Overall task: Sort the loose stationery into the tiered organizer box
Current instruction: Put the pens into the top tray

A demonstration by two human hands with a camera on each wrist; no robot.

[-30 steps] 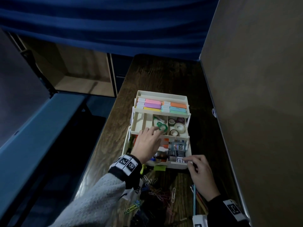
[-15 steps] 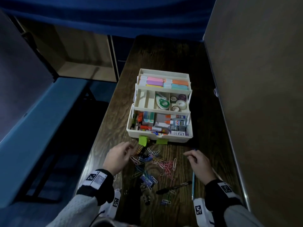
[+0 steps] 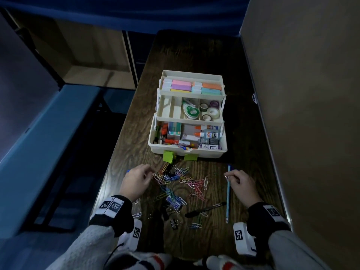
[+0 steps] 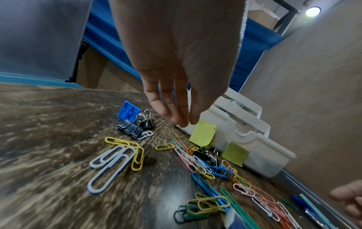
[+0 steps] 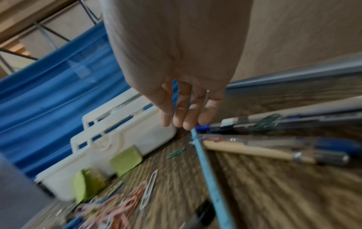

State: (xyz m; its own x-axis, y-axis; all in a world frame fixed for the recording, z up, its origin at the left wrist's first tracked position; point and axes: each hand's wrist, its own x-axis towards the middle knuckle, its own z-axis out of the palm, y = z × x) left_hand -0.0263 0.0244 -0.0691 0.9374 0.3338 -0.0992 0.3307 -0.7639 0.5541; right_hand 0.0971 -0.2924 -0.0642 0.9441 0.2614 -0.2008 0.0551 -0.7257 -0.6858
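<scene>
Both hands have dropped back from the organizer box (image 3: pixel 187 151) to the table in front of it: the left hand (image 3: pixel 136 182) hovers with loosely extended, empty fingers (image 4: pixel 172 106) over the paper clips (image 3: pixel 181 182), and the right hand (image 3: pixel 241 186) hangs relaxed and empty beside the blue pencil (image 3: pixel 228 193). The tangled clips could snag and scatter if grabbed in a bunch, and the pencil could roll away.
</scene>
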